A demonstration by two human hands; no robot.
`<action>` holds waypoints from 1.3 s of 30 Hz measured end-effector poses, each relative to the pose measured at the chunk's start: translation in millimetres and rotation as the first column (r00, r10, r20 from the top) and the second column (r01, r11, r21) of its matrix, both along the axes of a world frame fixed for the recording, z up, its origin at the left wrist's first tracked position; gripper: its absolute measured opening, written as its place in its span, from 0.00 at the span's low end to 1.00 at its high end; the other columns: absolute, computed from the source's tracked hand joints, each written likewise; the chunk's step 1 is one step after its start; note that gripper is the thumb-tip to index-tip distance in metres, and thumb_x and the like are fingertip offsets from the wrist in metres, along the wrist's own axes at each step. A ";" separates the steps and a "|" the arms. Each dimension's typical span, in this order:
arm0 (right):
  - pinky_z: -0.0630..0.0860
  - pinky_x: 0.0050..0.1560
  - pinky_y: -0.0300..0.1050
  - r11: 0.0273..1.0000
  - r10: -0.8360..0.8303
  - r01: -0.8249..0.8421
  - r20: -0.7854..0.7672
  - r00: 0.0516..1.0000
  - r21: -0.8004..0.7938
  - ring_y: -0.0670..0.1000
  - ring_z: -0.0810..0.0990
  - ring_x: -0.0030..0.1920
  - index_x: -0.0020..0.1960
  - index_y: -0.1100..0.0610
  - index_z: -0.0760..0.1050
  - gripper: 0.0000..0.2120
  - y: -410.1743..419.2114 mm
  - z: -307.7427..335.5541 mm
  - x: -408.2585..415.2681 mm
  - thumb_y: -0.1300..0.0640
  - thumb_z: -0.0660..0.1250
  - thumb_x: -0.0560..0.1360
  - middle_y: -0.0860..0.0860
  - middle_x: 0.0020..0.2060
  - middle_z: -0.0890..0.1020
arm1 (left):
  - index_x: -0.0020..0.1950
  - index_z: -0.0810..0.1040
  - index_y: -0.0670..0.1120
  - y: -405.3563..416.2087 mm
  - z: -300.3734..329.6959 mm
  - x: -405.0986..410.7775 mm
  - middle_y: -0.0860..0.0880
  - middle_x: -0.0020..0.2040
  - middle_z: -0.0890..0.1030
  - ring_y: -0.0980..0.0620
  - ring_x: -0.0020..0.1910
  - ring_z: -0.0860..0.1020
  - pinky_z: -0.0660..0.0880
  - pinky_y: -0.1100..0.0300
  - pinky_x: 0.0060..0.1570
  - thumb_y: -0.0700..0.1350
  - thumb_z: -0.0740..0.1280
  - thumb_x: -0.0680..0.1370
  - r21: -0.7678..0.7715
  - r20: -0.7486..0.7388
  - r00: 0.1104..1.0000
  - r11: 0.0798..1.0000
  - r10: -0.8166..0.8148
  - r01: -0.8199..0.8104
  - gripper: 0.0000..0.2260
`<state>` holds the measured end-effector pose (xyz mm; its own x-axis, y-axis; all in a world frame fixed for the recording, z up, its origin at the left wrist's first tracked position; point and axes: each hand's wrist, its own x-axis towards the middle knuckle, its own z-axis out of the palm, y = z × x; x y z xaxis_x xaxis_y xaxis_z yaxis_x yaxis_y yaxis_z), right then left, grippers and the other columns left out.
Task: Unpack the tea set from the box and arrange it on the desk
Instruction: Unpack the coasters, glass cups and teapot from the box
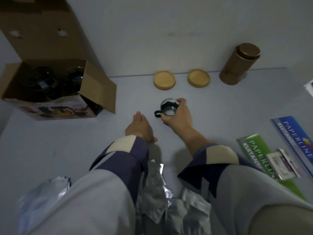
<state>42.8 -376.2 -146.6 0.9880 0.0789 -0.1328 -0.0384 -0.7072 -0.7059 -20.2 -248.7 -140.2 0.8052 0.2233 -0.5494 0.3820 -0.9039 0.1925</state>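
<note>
Right hand (pixel 177 116) curled over a glass cup (pixel 169 107), fingers (pixel 182 101) pinching its rim, cup low over or on the counter (pixel 237 102), just in front of two wooden coasters (pixel 164 80). Left hand (pixel 139 128) empty, fingers (pixel 137 116) pressed together, resting nearby. Box (pixel 50 92) open at left, dark glassware inside. Risk: rim-only grip on smooth glass may slip, tipping the cup short of a coaster.

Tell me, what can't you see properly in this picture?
Head view:
- Inside the box: dark glass pieces, too shadowy to count.
- Cup: its right side is hidden by the right hand.
- Foil packets: covered by sleeves.
- White thing: cut off by the right edge.
</note>
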 end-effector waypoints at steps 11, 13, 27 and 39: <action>0.58 0.75 0.56 0.982 0.116 -0.119 -0.028 0.993 -0.147 0.58 0.55 0.76 0.78 0.58 0.48 0.52 0.4 34.0 1.3 0.34 0.69 0.68 0.57 0.76 0.57 | 0.73 0.62 0.39 23.8 18.1 2.6 0.41 0.73 0.63 0.43 0.71 0.66 0.67 0.49 0.68 0.36 0.67 0.73 -0.046 0.025 1.000 0.999 -0.004 0.006 0.30; 0.56 0.75 0.54 0.960 0.184 -0.172 0.033 0.982 -0.222 0.58 0.53 0.76 0.78 0.59 0.49 0.46 14.0 51.6 2.6 0.37 0.66 0.72 0.57 0.76 0.57 | 0.73 0.63 0.40 40.2 34.7 -0.9 0.41 0.71 0.67 0.42 0.69 0.68 0.68 0.49 0.67 0.35 0.63 0.75 -0.031 0.137 0.991 1.000 0.004 0.000 0.26; 0.71 0.63 0.44 0.795 0.601 -0.573 0.137 0.787 -0.199 0.56 0.76 0.63 0.67 0.59 0.74 0.19 236.0 128.6 -33.4 0.60 0.64 0.76 0.56 0.63 0.78 | 0.76 0.61 0.43 246.2 103.4 -43.3 0.45 0.75 0.61 0.43 0.73 0.62 0.65 0.46 0.70 0.43 0.62 0.79 0.062 0.538 0.810 0.948 0.232 -0.312 0.26; 0.71 0.49 0.46 0.460 0.542 -0.651 -0.390 0.745 -0.604 0.55 0.73 0.44 0.63 0.62 0.73 0.14 332.8 114.2 -32.1 0.60 0.60 0.79 0.56 0.48 0.77 | 0.79 0.45 0.42 302.5 71.9 -68.3 0.47 0.80 0.46 0.49 0.79 0.48 0.54 0.52 0.76 0.62 0.56 0.79 0.227 0.368 0.926 0.958 0.083 -0.176 0.38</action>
<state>10.8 -43.4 -32.4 0.7040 0.4783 -0.5250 0.5360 -0.8428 -0.0491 -88.6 53.8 -68.3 0.8899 0.4314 -0.1484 0.4483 -0.8872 0.1092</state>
